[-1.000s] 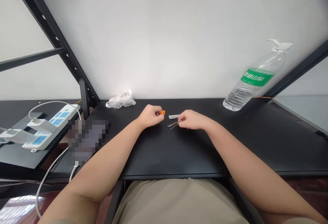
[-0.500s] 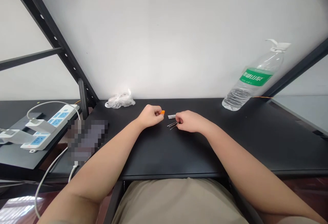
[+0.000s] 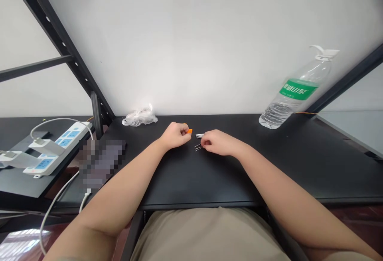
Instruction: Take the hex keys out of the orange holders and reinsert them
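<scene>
My left hand is closed on a small orange object, most of it hidden by the fingers. To its right, my right hand pinches thin metal rods whose ends stick out to the left of the fingertips. Just behind these, more silvery rods lie side by side on the black table, partly covered by my right hand. The two hands are apart.
A crumpled clear plastic bag lies at the back left. A large water bottle with a green label stands at the back right. On the left are a white power strip with plugs, white cables and a blurred-out dark object.
My right hand has shifted slightly left, and its fingers now cover more of the thin rods. A little more orange shows at my left hand.
</scene>
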The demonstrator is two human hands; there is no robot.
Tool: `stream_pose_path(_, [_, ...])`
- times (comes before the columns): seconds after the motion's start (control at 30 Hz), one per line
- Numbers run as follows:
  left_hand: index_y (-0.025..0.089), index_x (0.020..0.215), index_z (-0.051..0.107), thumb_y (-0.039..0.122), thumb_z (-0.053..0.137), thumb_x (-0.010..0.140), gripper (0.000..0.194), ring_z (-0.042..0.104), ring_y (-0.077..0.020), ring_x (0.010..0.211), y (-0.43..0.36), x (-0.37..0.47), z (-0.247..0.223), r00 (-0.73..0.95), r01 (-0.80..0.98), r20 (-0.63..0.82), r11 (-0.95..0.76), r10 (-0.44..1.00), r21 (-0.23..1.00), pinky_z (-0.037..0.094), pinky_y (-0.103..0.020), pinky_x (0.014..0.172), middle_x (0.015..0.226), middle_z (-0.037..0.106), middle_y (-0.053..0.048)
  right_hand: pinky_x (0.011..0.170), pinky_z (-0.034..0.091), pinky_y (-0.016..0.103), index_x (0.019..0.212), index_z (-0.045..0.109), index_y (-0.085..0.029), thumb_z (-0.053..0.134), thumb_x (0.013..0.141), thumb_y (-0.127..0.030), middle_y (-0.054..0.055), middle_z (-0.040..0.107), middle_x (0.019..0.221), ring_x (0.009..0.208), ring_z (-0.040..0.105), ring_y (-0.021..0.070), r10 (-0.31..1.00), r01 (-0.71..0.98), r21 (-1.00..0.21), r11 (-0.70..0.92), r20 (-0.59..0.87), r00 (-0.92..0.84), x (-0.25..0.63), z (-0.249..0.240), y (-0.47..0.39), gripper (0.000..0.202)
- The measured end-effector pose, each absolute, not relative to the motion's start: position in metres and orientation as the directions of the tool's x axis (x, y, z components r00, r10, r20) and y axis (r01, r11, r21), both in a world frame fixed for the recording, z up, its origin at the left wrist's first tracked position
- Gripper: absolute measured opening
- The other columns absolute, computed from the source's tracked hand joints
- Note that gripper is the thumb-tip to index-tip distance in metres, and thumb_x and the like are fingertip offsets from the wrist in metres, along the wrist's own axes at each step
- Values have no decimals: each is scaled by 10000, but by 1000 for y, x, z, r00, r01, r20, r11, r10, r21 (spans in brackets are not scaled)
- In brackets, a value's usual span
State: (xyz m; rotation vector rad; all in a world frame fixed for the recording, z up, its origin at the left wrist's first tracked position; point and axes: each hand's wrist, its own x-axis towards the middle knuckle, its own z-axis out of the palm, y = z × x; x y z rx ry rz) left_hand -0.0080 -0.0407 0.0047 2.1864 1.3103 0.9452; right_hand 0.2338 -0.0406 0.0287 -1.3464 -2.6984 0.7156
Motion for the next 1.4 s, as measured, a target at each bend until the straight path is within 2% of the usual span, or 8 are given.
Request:
stream_pose_path(0.13, [190, 591, 459, 262, 608, 758, 235, 353, -100, 549, -40, -8, 4, 318, 599, 340, -466, 885, 651, 291, -270, 533, 561, 442, 51, 790, 472, 321, 988, 743, -264, 651, 852, -224, 62, 645, 1128, 947, 610, 226, 724, 687, -358, 632, -41, -688, 234, 24, -41, 168])
stream_pose_path(0.23, [188, 598, 490, 262, 605, 762, 214, 373, -101, 546, -39, -9, 3, 319, 592, 350, -474, 881, 652, 293, -272, 535, 558, 460, 47, 983, 431, 432, 1025, 741, -272, 659, 866, -240, 86, 590, 1281, 1224, 506, 307, 724, 685, -263, 680, 96, -683, 235, 16, -36, 181])
stream_pose_path(0.3, [186, 598, 497, 264, 604, 764, 213, 380, -101, 544, -39, -9, 3, 315, 591, 350, -470, 882, 655, 288, -271, 533, 556, 465, 46, 1024, 403, 473, 1002, 738, -272, 646, 880, -239, 83, 568, 1329, 1295, 451, 324, 732, 693, -247, 678, 132, -669, 235, 11, -31, 157])
stream_pose_path(0.53, [180, 593, 482, 265, 592, 765, 222, 380, -94, 547, -41, -8, 7, 310, 593, 313, -439, 898, 675, 291, -259, 540, 568, 480, 46, 841, 455, 376, 855, 633, -225, 628, 838, -180, 72, 617, 1150, 1053, 546, 263, 792, 741, -289, 607, 133, -596, 241, -5, -11, 49])
stream_pose_path(0.8, [182, 596, 487, 260, 590, 764, 212, 375, -95, 546, -41, -7, 7, 308, 587, 307, -434, 901, 684, 302, -259, 548, 564, 470, 50, 750, 447, 317, 839, 520, -225, 630, 757, -125, 48, 609, 985, 930, 548, 225, 874, 786, -396, 476, 113, -472, 245, -13, -2, 170])
stream_pose_path(1.0, [179, 631, 560, 294, 599, 811, 217, 446, -106, 569, -41, -7, 6, 305, 587, 296, -423, 905, 691, 332, -262, 566, 608, 551, 30, 811, 466, 322, 1018, 619, -231, 634, 796, -168, 70, 623, 1095, 1009, 578, 230, 865, 747, -461, 479, 106, -490, 250, -13, 2, 231])
stream_pose_path(1.2, [185, 728, 638, 348, 608, 842, 201, 517, -123, 607, -38, -6, 3, 264, 587, 260, -369, 929, 721, 392, -256, 590, 668, 625, 18, 863, 482, 335, 1092, 674, -261, 670, 806, -212, 70, 615, 1178, 1073, 582, 244, 834, 710, -481, 515, 90, -544, 256, -12, 3, 290])
stream_pose_path(1.4, [182, 766, 660, 361, 605, 849, 205, 564, -142, 650, -38, -8, 3, 247, 561, 252, -350, 936, 750, 444, -265, 618, 714, 652, 0, 862, 485, 333, 1013, 661, -240, 646, 800, -186, 64, 626, 1099, 1018, 586, 231, 822, 706, -464, 535, 92, -562, 250, -17, 5, 220])
